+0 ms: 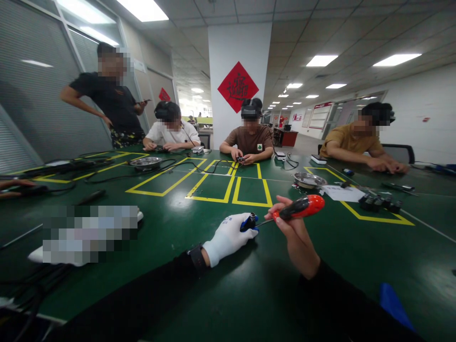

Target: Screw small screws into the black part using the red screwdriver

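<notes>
My left hand (230, 237), in a white glove with blue on the fingers, is closed around a small black part (252, 219) just above the green table. The part's top pokes out past the fingers; the rest of it is hidden. Bare fingers of my right hand (294, 232) grip a screwdriver (301, 207) with a red and black handle. Its thin shaft points left, and the tip reaches the black part at my left hand. Whether the tip sits in a screw I cannot tell.
Yellow tape (210, 199) marks rectangles on the green table (228, 304). A metal bowl (309, 180), white paper (344, 192) and several black parts (379, 203) lie at the right. A blurred-out white object (89, 237) and cables lie left. Several people sit opposite; one person stands.
</notes>
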`<state>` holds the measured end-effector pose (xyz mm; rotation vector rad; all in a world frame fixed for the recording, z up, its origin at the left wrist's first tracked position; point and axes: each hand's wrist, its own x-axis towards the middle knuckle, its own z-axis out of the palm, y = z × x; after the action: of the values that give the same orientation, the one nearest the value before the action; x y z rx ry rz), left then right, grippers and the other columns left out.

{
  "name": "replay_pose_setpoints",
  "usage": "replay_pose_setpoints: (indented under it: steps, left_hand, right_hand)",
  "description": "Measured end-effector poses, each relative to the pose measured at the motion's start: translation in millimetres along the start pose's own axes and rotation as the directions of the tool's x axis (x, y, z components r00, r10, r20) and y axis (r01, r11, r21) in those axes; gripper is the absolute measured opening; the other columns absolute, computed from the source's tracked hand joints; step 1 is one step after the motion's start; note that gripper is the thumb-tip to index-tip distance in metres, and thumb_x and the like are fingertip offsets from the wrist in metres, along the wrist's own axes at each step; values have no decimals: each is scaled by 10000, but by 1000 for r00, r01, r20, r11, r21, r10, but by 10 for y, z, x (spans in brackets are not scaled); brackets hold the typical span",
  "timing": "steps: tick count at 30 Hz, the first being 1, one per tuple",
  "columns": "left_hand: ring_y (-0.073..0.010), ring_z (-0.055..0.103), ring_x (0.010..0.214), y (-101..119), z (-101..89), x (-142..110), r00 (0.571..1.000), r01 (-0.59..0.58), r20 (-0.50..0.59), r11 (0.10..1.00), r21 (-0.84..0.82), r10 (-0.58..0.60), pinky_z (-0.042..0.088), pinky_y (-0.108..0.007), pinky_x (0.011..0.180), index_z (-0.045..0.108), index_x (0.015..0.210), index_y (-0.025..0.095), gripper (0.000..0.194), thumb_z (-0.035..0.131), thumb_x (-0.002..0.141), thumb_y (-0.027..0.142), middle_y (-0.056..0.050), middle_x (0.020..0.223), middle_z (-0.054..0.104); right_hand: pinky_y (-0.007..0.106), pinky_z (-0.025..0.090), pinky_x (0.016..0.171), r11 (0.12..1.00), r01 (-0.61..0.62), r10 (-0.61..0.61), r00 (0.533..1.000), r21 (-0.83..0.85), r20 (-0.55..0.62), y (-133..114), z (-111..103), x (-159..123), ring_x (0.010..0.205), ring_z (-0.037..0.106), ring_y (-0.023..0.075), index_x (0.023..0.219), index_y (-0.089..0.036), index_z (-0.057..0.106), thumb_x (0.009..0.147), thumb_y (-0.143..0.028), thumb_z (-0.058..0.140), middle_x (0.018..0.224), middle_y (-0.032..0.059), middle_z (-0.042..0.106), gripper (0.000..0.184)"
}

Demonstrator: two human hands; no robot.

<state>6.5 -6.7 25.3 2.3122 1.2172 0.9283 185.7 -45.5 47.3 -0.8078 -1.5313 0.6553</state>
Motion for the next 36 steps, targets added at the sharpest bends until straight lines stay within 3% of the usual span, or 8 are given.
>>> replay_pose_setpoints:
  steps: [5, 8, 14, 17, 20, 24, 30, 36]
  left_hand:
    - [-191, 606, 804, -9, 6, 4, 1000, 10, -9, 1000, -2, -10, 462, -298, 782, 645, 1001, 223, 249, 578, 800, 355, -11, 900, 676]
    - [-208, 608, 875, -11, -5, 4, 1000, 4, 6, 1000, 11, -4, 463, -317, 826, 637, 1047, 221, 288, 561, 813, 370, -29, 958, 673]
    - [-280, 442, 1246, -40, -15, -7, 1000, -1, 7, 991, 133, 0, 253, -434, 1099, 477, 1313, 225, 579, 590, 783, 429, -81, 1281, 562]
    - [-308, 392, 1289, -58, -15, -1, 999, 25, -35, 983, 184, -19, 130, -471, 1139, 383, 1382, 216, 815, 671, 683, 521, -102, 1335, 517]
    - [-326, 363, 1308, -79, -20, 6, 997, 81, -36, 979, 189, -75, 160, -481, 1128, 399, 1371, 222, 799, 679, 677, 500, -101, 1338, 519]
    - [-290, 382, 1302, -89, -26, 5, 1000, 22, -9, 984, 174, -21, 142, -456, 1144, 397, 1374, 242, 711, 649, 724, 379, -78, 1351, 513]
    - [-313, 377, 1302, -74, -37, 13, 998, 57, -42, 982, 179, -51, 120, -479, 1143, 393, 1380, 202, 790, 669, 694, 480, -103, 1338, 522]
    - [-244, 449, 1250, -99, -51, 13, 998, -59, -20, 983, 177, 63, 67, -445, 1167, 361, 1399, 235, 702, 619, 757, 355, -65, 1321, 540]
  right_hand:
    - [398, 447, 851, 962, 96, -123, 988, -254, -91, -13, -57, 28, 962, 567, 228, 899, -200, 634, 808, -314, 617, 1060, 69, 596, 146]
    - [319, 461, 667, 995, 40, -63, 962, -92, -266, -2, -73, 53, 683, 574, 153, 886, -190, 616, 847, -335, 568, 818, 22, 617, 157]
    - [224, 422, 502, 958, -23, 194, 786, 286, -587, 168, -171, 177, 513, 521, 85, 831, -163, 590, 809, -391, 590, 672, -20, 593, 229]
    - [192, 421, 449, 911, -101, 341, 730, 400, -592, 265, -240, 223, 469, 509, 71, 792, -157, 569, 759, -394, 634, 625, -31, 582, 248]
    - [171, 430, 426, 876, -152, 421, 705, 458, -571, 316, -281, 232, 454, 509, 62, 781, -151, 565, 739, -394, 649, 611, -34, 574, 261]
    - [153, 441, 415, 865, -161, 433, 716, 475, -547, 306, -278, 222, 454, 517, 57, 783, -151, 568, 742, -366, 651, 621, -30, 583, 235]
    - [134, 475, 437, 850, -185, 455, 732, 494, -507, 265, -234, 219, 475, 539, 47, 796, -144, 592, 735, -303, 678, 685, -7, 643, 191]
    - [187, 566, 547, 826, -259, 503, 741, 501, -445, 301, -207, 217, 561, 619, 86, 795, -135, 622, 693, -195, 704, 759, 24, 687, 144]
